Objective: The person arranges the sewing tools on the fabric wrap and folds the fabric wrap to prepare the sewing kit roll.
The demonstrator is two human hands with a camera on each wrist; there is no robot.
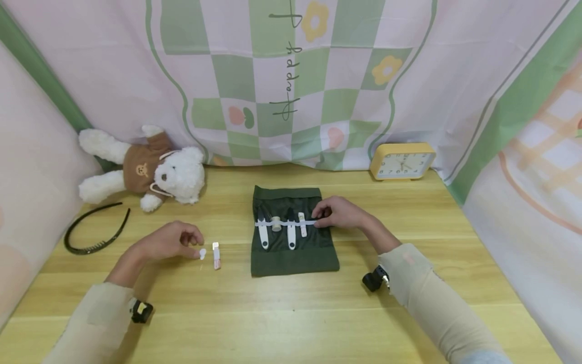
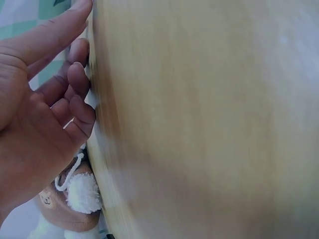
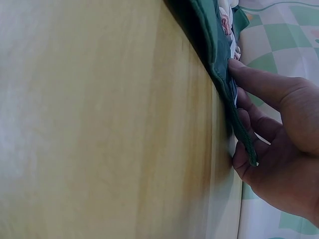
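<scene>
A dark green fabric pouch [image 1: 295,262] lies unfolded on the table with a white elastic strap [image 1: 310,222] across it. Under the strap sit two white-handled tools [image 1: 291,237] with black tips, a beige spool [image 1: 276,224] and a slim pink-and-white piece [image 1: 302,226]. My right hand [image 1: 338,212] pinches the strap's right end between thumb and forefinger; in the right wrist view the pouch's edge [image 3: 239,127] rises against the fingers. My left hand [image 1: 170,240] hovers low with loosely bent fingers, beside a small whitish piece [image 1: 202,254] and another slim pink-and-white piece [image 1: 215,256].
A white plush bear [image 1: 184,174] in a brown top lies at the back left, with a black headband [image 1: 82,250] before it. At the back right stands a yellow clock [image 1: 402,161]. Patterned cloth [image 1: 268,76] hangs behind the wooden table [image 1: 282,323].
</scene>
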